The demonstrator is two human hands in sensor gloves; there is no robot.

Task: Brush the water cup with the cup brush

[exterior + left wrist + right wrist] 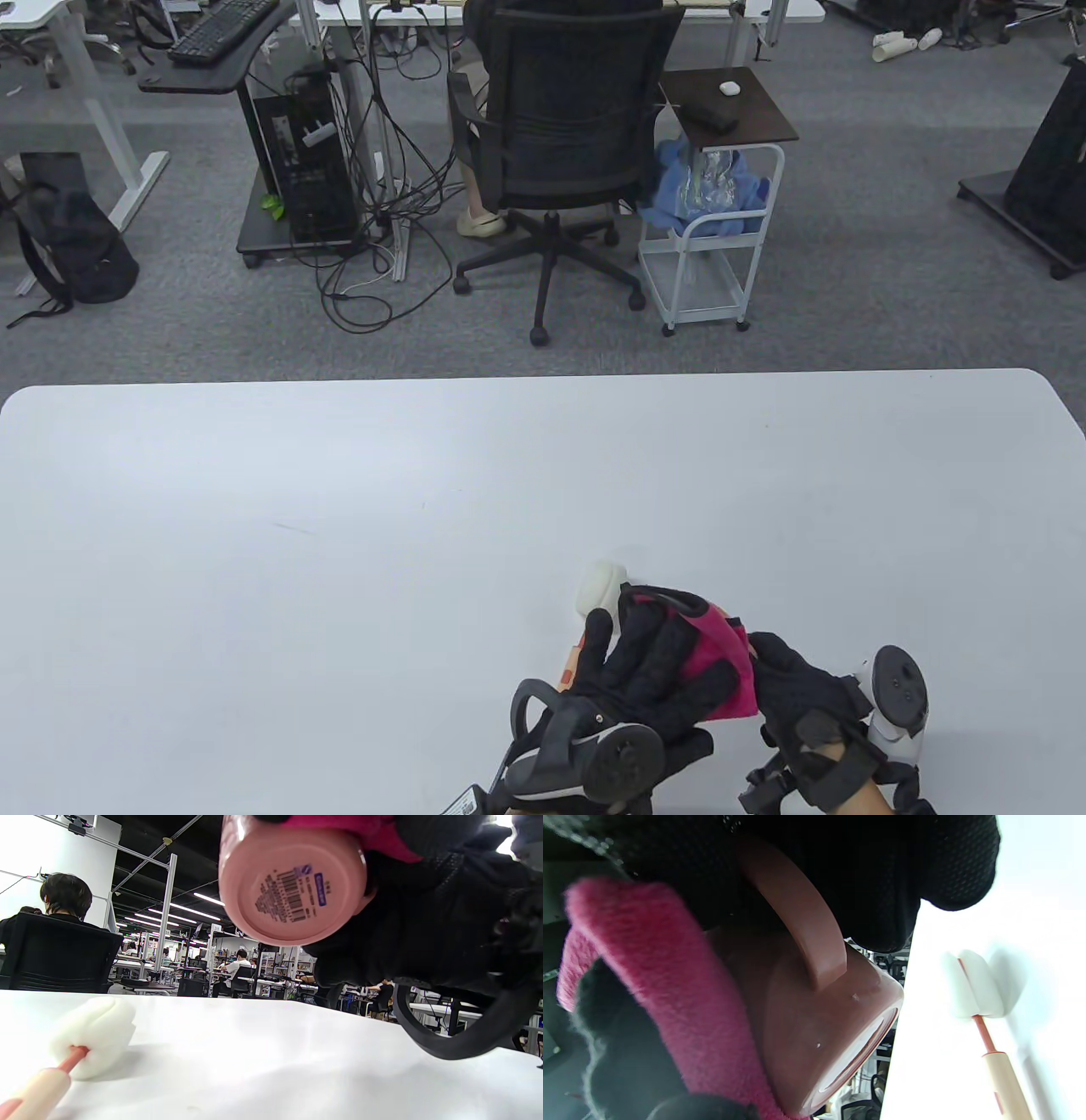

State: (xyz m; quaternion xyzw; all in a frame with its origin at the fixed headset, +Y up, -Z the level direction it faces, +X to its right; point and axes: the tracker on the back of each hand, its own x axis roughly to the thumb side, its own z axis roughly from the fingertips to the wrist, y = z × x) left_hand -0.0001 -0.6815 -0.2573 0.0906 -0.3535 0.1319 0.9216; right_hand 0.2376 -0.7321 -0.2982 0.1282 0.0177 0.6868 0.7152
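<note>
Two hands [662, 671] [806, 696] hold one pink cup [292, 887]; one brush [85, 1039] lies below.

Glossy, seemingly ceramic cup [292, 887]; fuzzy cloth [670, 984]

From above, the left hand [653, 671] and a pink cloth [721, 671] cover almost all of the cup [292, 882], so its open top cannot be seen. The brush [601, 586] shows only its white sponge end; its handle is hidden under the hand. In the left wrist view the handle runs off the bottom corner. The right hand [806, 705] is cut off at the picture's bottom edge.
</note>
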